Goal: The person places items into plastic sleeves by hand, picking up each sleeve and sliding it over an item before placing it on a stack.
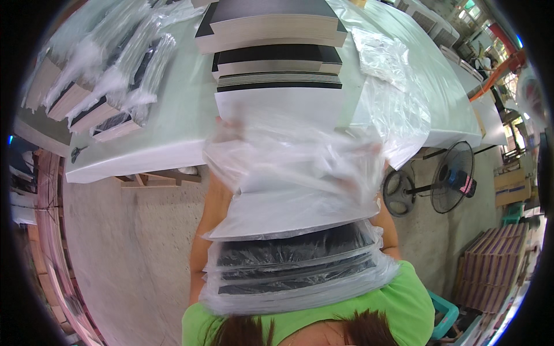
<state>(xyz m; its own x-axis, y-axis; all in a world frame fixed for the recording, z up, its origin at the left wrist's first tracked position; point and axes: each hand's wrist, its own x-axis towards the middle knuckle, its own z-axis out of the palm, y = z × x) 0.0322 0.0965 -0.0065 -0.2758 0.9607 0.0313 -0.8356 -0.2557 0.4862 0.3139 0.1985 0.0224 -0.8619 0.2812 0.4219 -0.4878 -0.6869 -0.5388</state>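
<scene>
A clear plastic bag (pixel 288 153) is spread in front of me, smeared by motion. My left hand (pixel 231 128) is at its left side and my right hand (pixel 359 167) at its right, both blurred behind the film; their grip does not show. Beyond the bag, a white-faced book or board (pixel 280 104) lies at the table's near edge, partly covered by the film. Close to my body, between my forearms, rests a stack of black books wrapped in clear plastic (pixel 297 248), with a white sheet (pixel 288 213) above it.
Thick black-covered books (pixel 277 34) are stacked on the pale table (pixel 184 104). Bagged books (pixel 86 104) lie on the left, near scissors (pixel 79 152). Loose plastic bags (pixel 398 109) lie right. A standing fan (pixel 453 176) and stacked cartons (pixel 490 268) are on the right.
</scene>
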